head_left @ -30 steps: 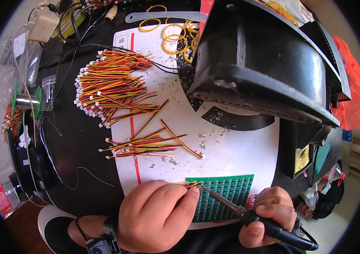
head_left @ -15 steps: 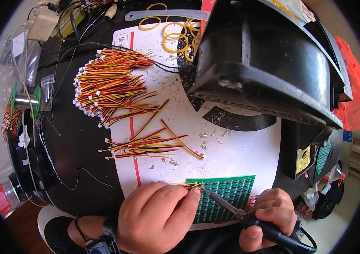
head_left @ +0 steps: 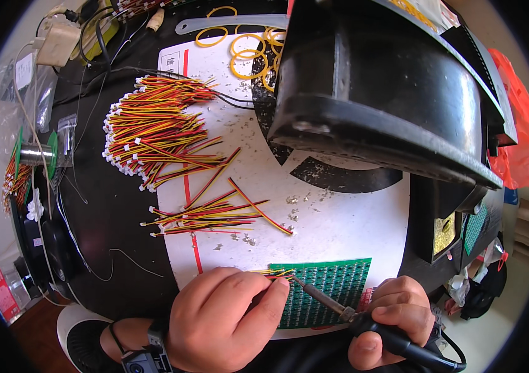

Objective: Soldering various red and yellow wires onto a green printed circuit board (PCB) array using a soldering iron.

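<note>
My left hand pinches a striped wire lead on the green circuit board; my right hand grips the soldering iron. At 11 o'clock, bundled leads await soldering.

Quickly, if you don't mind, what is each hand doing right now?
Left hand: closed, pinching a small wire lead at the green circuit board.
Right hand: closed around a soldering iron.
</note>
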A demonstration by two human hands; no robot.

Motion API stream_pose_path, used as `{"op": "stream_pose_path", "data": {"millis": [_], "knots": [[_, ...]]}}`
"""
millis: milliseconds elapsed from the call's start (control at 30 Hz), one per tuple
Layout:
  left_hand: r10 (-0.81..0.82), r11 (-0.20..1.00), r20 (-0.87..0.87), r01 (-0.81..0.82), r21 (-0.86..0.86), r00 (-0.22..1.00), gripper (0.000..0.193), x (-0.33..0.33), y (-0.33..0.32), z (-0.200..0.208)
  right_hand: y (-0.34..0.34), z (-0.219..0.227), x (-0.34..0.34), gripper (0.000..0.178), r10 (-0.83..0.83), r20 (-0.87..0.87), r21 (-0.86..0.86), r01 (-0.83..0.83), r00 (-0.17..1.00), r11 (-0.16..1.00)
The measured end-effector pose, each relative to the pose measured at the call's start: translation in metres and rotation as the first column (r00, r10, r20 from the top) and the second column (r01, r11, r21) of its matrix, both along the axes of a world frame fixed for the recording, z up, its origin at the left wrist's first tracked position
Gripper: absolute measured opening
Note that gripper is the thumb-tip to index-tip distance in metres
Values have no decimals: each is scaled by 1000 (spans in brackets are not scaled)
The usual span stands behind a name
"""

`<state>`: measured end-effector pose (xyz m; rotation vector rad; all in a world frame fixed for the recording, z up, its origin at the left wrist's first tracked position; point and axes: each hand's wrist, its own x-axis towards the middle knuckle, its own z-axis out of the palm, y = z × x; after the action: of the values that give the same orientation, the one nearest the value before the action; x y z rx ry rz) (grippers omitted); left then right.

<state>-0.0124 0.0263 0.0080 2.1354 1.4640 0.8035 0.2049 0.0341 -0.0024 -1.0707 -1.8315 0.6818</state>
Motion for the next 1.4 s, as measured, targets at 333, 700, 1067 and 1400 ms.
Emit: {"op": "stream_pose_path", "data": {"millis": [333,700,1067,1400], "knots": [[-35,999,-26,35,-8,999,31,0,2,5,16,21,-1,26,137,-103,-65,-144,985,987],[-34,999,-34,33,-37,999,32,-1,1,3,13,13,-8,29,56,-156,-8,-58,986,998],[19,1000,-1,-19,16,1000,26,5,-6,0,12,12,-6,29,80,-167,-7,-82,983,997],[6,999,1,-6,36,1000,27,-1,-9,-4,16,15,-7,29,109,-157,-10,-112,982,994]]}}
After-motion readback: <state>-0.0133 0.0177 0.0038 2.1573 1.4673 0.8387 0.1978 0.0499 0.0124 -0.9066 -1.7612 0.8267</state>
